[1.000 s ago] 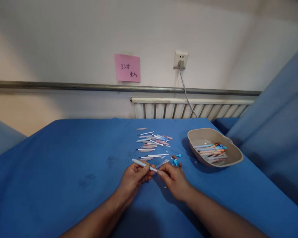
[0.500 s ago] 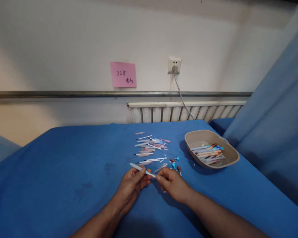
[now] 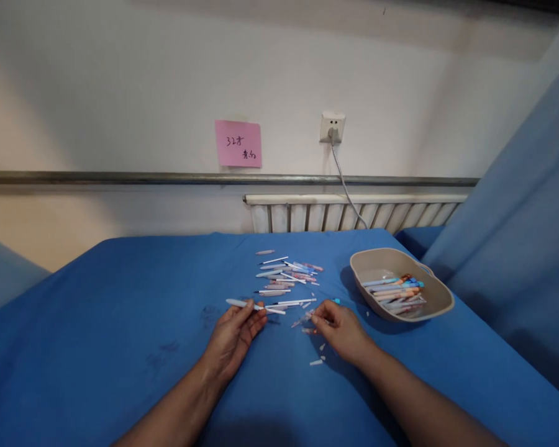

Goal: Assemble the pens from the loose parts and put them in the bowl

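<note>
Holding a pale blue pen (image 3: pixel 236 303) between thumb and fingers of the left hand (image 3: pixel 233 334), half curled, with a white refill (image 3: pixel 277 311) sticking out toward the right. Reaching with the right hand (image 3: pixel 342 329), thumb and forefinger nearly together, to a clear plastic piece (image 3: pixel 299 321); hard to tell whether gripped or only touched. Backed by scattered pen barrels (image 3: pixel 279 286) on a blue cloth (image 3: pixel 97 341); flanked farther right by a beige basket (image 3: pixel 436 298) of pens (image 3: pixel 394 287).
</note>
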`<state>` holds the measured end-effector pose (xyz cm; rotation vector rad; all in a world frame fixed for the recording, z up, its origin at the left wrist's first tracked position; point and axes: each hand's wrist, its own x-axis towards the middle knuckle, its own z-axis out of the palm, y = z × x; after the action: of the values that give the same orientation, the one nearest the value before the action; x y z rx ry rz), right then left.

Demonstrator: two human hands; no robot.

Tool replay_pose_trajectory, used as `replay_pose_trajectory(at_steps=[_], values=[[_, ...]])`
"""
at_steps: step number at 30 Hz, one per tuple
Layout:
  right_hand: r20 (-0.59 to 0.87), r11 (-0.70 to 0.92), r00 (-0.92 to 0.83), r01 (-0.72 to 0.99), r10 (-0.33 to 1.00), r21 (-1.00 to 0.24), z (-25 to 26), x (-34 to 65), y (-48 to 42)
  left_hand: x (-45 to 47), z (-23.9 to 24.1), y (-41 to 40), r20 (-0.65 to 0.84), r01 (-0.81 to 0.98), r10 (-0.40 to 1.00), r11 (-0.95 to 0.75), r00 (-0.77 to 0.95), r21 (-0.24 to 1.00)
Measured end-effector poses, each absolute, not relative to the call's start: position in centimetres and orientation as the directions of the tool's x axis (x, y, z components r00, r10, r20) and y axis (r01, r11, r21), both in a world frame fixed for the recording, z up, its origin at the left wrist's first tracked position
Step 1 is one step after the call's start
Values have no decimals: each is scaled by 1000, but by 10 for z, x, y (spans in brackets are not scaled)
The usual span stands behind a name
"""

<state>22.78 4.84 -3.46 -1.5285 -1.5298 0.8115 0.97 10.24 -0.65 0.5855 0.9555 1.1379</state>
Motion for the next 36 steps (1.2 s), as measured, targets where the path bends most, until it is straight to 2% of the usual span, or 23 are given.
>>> replay_pose_trajectory(at_steps=[5,11,16,24,31,36], values=[[203,140,-2,732,979,-667,-29,235,48,12,-10,103,-362,-488,926,365,105,793],[248,154,-1,785,969,-600,-27,236,52,15,-12,102,-369,-482,921,381,123,789],[262,80,45,889,964,-451,-20,237,97,13,-14,102,-340,-479,926,377,167,793],[152,19,34,942,988,-335,-22,235,161,13,-15,100,-350,-493,922,385,167,780],[-34,-60,52,944,998,-324,-19,247,179,13,-16,100,-349,-503,918,396,190,768],[-88,-88,52,873,995,-479,-14,245,190,14,-16,99,-341,-497,923,384,180,778]])
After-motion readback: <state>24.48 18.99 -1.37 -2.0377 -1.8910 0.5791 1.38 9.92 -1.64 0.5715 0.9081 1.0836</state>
